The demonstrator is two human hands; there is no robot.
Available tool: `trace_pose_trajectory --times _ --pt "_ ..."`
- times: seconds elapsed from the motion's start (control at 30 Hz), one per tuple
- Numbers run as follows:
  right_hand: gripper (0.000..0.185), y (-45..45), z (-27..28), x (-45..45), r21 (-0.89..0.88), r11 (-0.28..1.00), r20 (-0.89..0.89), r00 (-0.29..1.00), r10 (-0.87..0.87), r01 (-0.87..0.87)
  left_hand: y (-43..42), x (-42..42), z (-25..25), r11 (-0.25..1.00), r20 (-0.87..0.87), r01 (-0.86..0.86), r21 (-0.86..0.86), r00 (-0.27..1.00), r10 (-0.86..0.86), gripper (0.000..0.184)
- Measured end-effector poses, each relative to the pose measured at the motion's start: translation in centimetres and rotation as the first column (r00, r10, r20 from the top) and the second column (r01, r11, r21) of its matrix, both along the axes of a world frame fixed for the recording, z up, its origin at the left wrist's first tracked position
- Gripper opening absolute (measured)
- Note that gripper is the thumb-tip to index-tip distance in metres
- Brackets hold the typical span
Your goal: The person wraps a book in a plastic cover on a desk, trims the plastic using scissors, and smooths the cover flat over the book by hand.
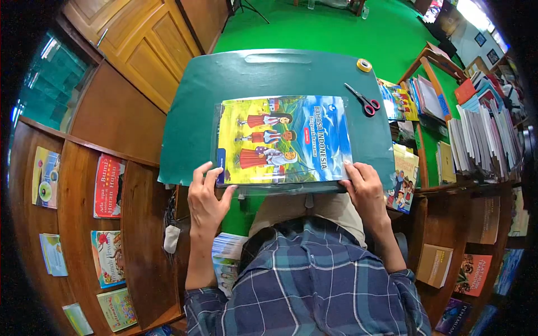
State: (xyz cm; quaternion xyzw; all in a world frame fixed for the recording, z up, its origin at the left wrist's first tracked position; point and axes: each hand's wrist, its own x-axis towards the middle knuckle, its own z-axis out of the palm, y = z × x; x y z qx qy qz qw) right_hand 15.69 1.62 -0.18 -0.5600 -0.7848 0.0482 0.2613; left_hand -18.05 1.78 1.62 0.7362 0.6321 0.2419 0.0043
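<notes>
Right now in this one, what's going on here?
A person in a plaid shirt has a Bahasa Indonesia book flat on a green table, clear plastic showing past its edges. The left hand is at the book's near left corner, the right hand at its near right. Scissors and a tape roll lie untouched farther back.
</notes>
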Motion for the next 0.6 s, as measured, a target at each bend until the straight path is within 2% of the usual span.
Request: trace_pose_trajectory --times 0.1,0.23,0.27,0.4,0.43,0.57,0.6 --pt "0.040 0.0 -0.1 0.1 0.093 0.996 0.050 0.999 0.009 -0.013 0.6 0.0 0.6 0.997 -0.068 0.055 0.053 0.996 -0.051 0.055" --pt "0.041 0.2 0.8 0.4 -0.048 0.998 0.025 0.999 0.036 -0.035 1.4 -0.4 1.0 0.976 -0.258 0.206 0.072 0.949 -0.182 0.052" --pt "0.041 0.3 0.8 0.4 -0.048 0.998 0.026 0.999 0.033 -0.032 1.4 -0.6 0.8 0.975 -0.257 0.209 0.072 0.949 -0.184 0.052" --pt "0.040 0.5 0.4 0.5 -0.017 0.999 0.170 0.985 0.029 -0.027 1.6 -1.5 -1.5 0.923 -0.427 0.335 0.187 0.874 -0.231 0.050" --pt "0.040 0.6 0.3 0.6 -0.018 1.000 0.172 0.985 0.028 -0.026 1.6 -1.4 -1.8 0.923 -0.425 0.336 0.187 0.875 -0.233 0.050" --pt "0.036 1.0 -0.5 1.2 0.073 0.984 0.379 0.917 0.125 -0.164 1.5 -1.2 -2.4 0.897 -0.559 0.359 0.259 0.812 -0.164 0.049" --pt "0.036 1.0 -0.4 1.2 0.072 0.984 0.379 0.917 0.124 -0.162 1.5 -1.2 -2.5 0.896 -0.559 0.361 0.257 0.812 -0.166 0.049"
